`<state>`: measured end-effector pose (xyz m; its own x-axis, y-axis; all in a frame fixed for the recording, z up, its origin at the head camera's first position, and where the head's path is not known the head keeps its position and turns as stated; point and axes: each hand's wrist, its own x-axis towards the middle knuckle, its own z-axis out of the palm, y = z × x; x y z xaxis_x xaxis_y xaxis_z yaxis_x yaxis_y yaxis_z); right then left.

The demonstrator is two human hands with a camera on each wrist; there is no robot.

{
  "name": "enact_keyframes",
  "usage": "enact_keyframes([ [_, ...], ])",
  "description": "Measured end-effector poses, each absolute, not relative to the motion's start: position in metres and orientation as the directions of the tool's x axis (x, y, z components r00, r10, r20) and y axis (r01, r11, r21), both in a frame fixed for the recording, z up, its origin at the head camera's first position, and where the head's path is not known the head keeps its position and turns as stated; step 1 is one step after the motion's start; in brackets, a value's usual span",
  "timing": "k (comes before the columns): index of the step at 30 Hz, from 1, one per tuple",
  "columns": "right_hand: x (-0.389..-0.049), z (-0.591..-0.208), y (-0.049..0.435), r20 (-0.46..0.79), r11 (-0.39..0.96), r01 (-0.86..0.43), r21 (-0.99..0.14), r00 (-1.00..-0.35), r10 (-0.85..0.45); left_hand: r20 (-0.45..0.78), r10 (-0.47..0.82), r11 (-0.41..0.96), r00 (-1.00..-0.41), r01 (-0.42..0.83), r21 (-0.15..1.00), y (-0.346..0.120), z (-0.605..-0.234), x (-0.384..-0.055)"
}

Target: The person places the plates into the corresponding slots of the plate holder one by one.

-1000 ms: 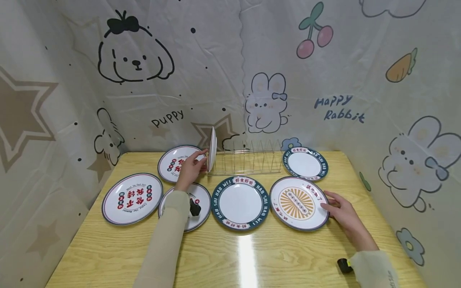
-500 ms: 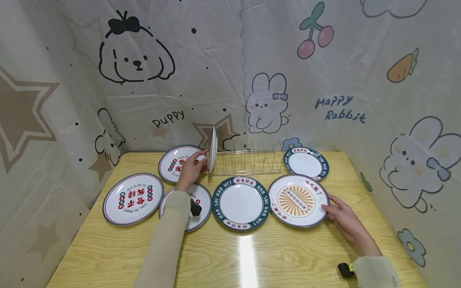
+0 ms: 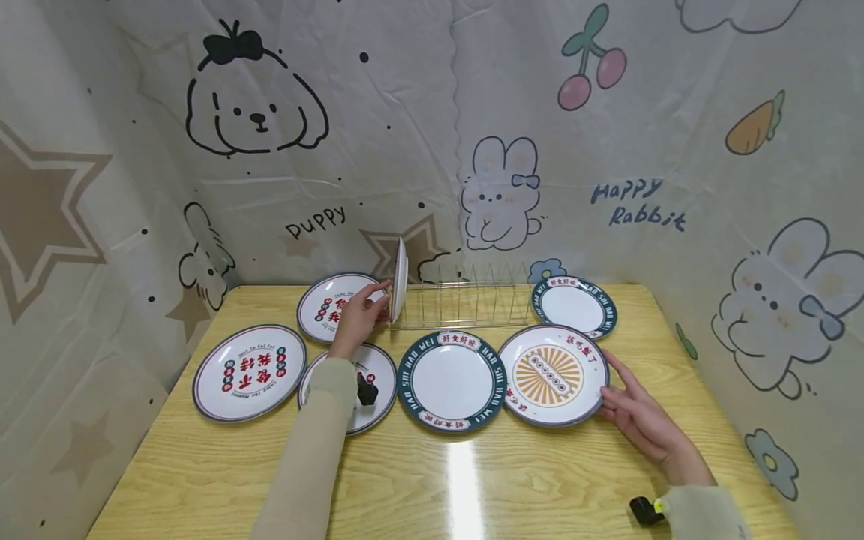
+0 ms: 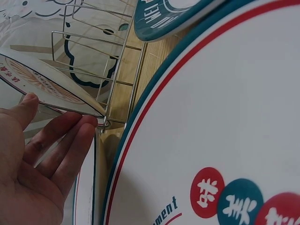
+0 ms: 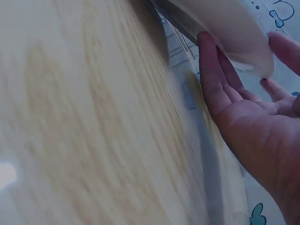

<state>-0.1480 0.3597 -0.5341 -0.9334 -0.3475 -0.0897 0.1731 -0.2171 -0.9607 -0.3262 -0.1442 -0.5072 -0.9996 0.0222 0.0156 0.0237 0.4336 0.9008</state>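
Note:
In the head view my left hand (image 3: 356,324) holds the edge of a white plate (image 3: 401,281) standing upright at the left end of a wire plate rack (image 3: 466,306). The left wrist view shows thumb and fingers at that plate's rim, with an orange sunburst on its face. My right hand (image 3: 644,424) grips the right rim of another sunburst plate (image 3: 552,375). From the right wrist view, this plate's pale underside (image 5: 234,30) is raised off the table, with fingers beneath it. Its far edge overlaps a green-rimmed plate (image 3: 574,306) in the head view.
A larger green-rimmed plate (image 3: 452,381) lies front centre. On the left are several white plates with red lettering: one in front (image 3: 248,373), one at the back (image 3: 331,300), and one (image 3: 381,375) partly under my left forearm. Patterned cloth (image 3: 405,112) walls the table.
My right hand has lifted the sunburst plate slightly and shifted it left, turning its pattern a little. The left hand and upright plate stay put.

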Motion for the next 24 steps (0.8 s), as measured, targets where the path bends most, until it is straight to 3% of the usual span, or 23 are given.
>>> enact_keyframes([
  [11, -0.144, -0.53, 0.354, -0.041, -0.263, 0.133, -0.956, -0.944, -0.326, 0.018, 0.02, 0.439, -1.0, 0.025, 0.898, -0.143, -0.506, -0.327],
  [24, -0.139, -0.513, 0.359, 0.024, -0.176, 0.014, -0.984, -0.977, -0.21, 0.008, 0.023, 0.427, -1.0, 0.017, 0.904, -0.144, -0.507, -0.325],
])
